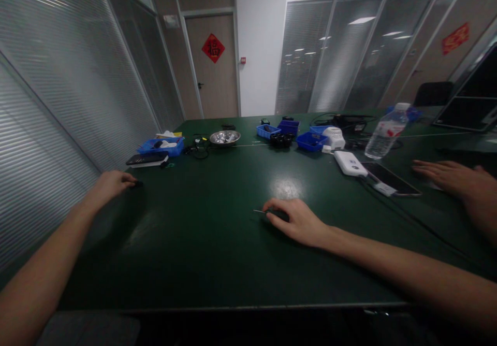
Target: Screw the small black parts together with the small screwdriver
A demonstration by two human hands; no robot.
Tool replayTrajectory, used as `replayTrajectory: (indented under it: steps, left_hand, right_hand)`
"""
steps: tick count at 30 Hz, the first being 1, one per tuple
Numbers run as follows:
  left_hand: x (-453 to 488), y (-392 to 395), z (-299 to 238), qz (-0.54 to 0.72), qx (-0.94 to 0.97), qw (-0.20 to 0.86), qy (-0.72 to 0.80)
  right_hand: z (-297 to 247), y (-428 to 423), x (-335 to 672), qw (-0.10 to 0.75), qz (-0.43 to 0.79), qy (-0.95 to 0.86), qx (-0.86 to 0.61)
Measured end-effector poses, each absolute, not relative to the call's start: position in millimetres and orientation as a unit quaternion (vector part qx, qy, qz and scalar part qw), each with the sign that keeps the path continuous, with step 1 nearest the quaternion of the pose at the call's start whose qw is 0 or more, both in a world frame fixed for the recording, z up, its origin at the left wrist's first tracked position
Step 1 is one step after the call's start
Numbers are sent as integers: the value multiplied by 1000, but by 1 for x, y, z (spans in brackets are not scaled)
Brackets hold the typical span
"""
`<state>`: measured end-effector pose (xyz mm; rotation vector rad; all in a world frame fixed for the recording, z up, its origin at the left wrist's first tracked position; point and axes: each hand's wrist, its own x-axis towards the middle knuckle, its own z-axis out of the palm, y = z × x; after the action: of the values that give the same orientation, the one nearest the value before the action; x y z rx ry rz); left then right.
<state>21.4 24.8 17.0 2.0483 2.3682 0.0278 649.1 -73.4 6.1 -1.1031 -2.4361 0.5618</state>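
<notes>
My right hand (297, 221) rests over the middle of the green table, fingers curled round a small screwdriver (278, 214). Its thin metal shaft points left, and the dark handle is partly under my fingers. At the left edge of the table, my left hand (112, 186) pinches a small black object (137, 184) at its fingertips; its kind is too dark to make out. Just beyond that hand lies a black, flat device (147, 159), beside a blue tray (176, 148) holding white and yellow items.
A metal bowl (225, 138), cables (199, 151) and blue bins (268, 131) stand farther back. To the right are a white power bank (350, 163), a phone (392, 179) and a water bottle (387, 132). Another person's hand (454, 177) lies at the right edge.
</notes>
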Motion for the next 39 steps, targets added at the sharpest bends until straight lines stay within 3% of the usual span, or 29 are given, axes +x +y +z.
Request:
replayTrajectory:
  steps: [39]
  left_hand:
    - [11,25,11,31,643,31,765]
  right_hand:
    - [8,-74,650,197,204,-874,-395]
